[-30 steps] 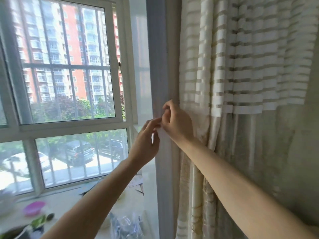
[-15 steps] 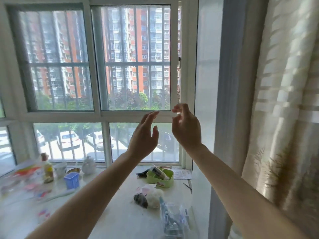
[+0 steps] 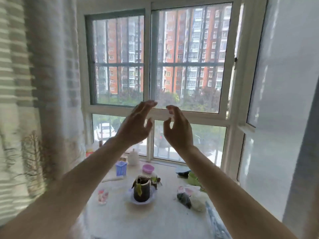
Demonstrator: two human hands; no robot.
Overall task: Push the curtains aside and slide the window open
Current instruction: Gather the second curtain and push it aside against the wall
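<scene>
Both hands up in front of me, L hand (image 3: 136, 125) and R hand (image 3: 178, 129), fingers (image 3: 150, 104) spread loose, holding nothing. Striped curtain (image 3: 34, 100) hangs off to the left, long axis vertical, well apart from both hands, so L is nearer. Sliding window (image 3: 186, 57) sits shut, straight ahead beyond the fingertips, above the cluttered desk (image 3: 120, 218).

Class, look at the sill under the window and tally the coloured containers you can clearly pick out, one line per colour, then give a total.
Blue basket: 1
Pink bowl: 1
Green tub, partly behind the right arm: 1
Dark plant pot: 1
White jar: 1
Total: 5
</scene>
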